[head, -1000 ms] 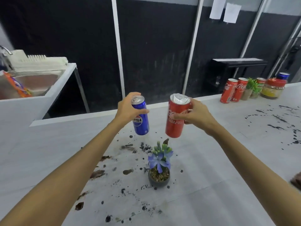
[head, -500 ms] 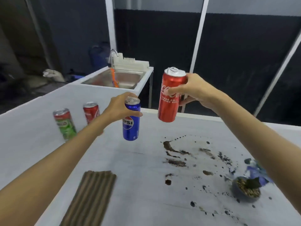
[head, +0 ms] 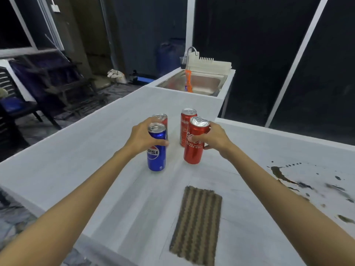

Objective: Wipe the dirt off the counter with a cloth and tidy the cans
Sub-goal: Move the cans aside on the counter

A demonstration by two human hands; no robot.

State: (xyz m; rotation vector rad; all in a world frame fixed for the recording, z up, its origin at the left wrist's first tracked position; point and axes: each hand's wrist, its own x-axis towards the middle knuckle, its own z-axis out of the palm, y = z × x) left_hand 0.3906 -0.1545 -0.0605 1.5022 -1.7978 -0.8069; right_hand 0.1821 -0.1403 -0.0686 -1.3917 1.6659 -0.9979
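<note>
My left hand grips a blue Pepsi can, upright and low over the white counter. My right hand grips a red Coca-Cola can, also upright, just to the right. Whether either can touches the counter I cannot tell. Behind them stand two more cans: a second red cola can and a can mostly hidden by my left hand. A folded brown ribbed cloth lies on the counter nearer to me. Dark dirt smears spread over the counter at the right.
A steel sink with a tap, a white dish rack and an orange item lies beyond the counter's far end. The counter's left edge drops to a floor with dark chairs.
The view has swung left. Both hands have carried their cans down toward the two standing cans. The potted plant has left the view.
</note>
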